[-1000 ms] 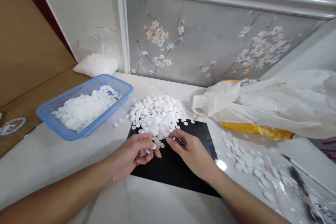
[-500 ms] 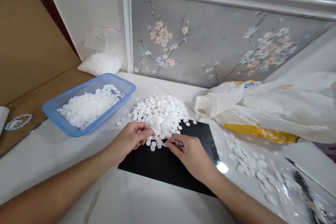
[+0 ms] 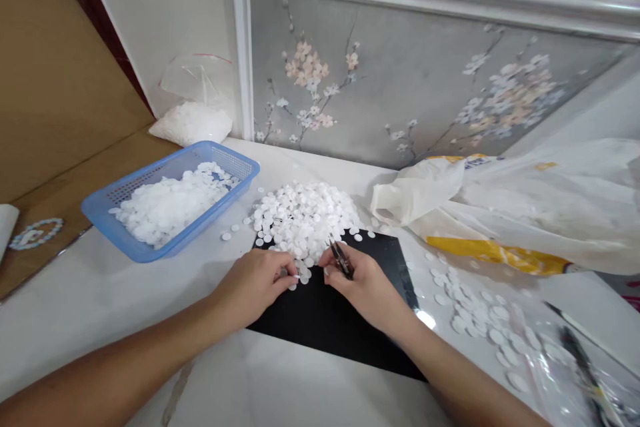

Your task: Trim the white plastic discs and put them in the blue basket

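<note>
Left hand pinched a white disc; right hand gripped dark two-pronged tool; disc pile lay at left's one o'clock, right's eleven.

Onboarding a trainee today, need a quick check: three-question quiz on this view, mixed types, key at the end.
1. Which hand holds the dark tool?
2. True or false: the basket has discs in it.
3. The pile lies partly on:
a) the bracelet
b) the black sheet
c) the picture

Key: 1. The right hand. 2. True. 3. b.
</note>
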A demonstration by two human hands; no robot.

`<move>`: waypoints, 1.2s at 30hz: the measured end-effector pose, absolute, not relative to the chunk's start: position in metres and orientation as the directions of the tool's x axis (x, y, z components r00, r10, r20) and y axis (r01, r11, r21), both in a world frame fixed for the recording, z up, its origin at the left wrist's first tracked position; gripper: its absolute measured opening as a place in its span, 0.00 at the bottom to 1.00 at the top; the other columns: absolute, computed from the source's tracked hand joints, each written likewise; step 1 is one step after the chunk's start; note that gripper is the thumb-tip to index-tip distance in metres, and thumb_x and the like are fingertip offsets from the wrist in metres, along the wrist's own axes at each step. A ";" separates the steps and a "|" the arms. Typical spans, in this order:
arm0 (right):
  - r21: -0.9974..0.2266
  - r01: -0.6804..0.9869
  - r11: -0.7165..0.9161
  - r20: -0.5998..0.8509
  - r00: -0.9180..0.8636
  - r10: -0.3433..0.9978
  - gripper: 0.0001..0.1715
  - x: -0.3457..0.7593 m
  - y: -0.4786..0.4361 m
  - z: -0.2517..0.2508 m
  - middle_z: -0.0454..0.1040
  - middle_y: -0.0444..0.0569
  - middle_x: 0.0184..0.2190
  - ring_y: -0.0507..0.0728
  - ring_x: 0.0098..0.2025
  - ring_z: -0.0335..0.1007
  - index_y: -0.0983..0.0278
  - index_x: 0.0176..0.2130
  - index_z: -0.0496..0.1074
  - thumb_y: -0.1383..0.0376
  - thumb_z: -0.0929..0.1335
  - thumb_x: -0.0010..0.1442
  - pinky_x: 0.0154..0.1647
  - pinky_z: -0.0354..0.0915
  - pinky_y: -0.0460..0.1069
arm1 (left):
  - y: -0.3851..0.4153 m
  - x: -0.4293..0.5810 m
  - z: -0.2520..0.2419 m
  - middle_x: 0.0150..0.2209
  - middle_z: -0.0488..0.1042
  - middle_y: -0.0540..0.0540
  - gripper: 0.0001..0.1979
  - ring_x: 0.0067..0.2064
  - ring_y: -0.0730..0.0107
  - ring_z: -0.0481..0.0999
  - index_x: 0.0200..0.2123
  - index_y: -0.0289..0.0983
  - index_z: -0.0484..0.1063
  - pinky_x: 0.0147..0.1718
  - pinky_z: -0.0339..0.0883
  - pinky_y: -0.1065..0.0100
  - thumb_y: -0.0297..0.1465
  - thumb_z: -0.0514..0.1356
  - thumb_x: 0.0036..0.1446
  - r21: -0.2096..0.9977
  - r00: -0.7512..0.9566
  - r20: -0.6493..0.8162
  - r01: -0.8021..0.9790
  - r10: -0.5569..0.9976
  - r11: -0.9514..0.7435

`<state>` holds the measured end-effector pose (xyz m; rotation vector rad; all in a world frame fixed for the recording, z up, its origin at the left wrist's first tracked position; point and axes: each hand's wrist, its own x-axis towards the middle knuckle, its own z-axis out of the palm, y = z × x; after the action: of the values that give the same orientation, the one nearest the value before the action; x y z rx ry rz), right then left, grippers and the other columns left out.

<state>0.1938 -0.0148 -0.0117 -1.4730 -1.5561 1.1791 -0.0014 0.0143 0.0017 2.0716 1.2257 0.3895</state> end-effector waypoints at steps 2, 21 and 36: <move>-0.841 0.535 0.074 0.007 -0.126 0.992 0.06 0.189 -0.016 -0.015 0.68 0.42 0.22 0.50 0.23 0.59 0.63 0.28 0.68 0.65 0.65 0.56 0.25 0.56 0.46 | 0.013 0.000 0.003 0.22 0.69 0.54 0.06 0.24 0.73 0.65 0.26 0.40 0.72 0.26 0.51 0.72 0.27 0.57 0.52 0.681 0.510 -0.090 0.659 0.856 -0.321; -0.752 0.658 0.030 -0.166 -0.232 0.958 0.09 0.203 -0.017 -0.005 0.63 0.40 0.19 0.49 0.21 0.53 0.63 0.25 0.66 0.63 0.65 0.56 0.22 0.51 0.46 | 0.009 0.001 0.009 0.21 0.67 0.55 0.07 0.25 0.74 0.65 0.27 0.40 0.70 0.25 0.51 0.73 0.30 0.55 0.56 0.661 0.574 -0.168 0.669 0.802 -0.341; -0.912 0.249 -0.326 -0.399 -0.349 0.848 0.12 0.215 -0.014 -0.003 0.72 0.45 0.26 0.48 0.24 0.58 0.64 0.29 0.63 0.59 0.67 0.56 0.21 0.52 0.43 | 0.015 -0.001 0.010 0.25 0.69 0.53 0.11 0.28 0.74 0.65 0.27 0.37 0.68 0.30 0.56 0.71 0.39 0.58 0.54 0.872 0.484 -0.316 0.487 0.816 0.048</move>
<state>0.2147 -0.0137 -0.0032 -1.4200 -1.4499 1.7199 -0.0012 0.0146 0.0100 1.6004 1.1522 0.3637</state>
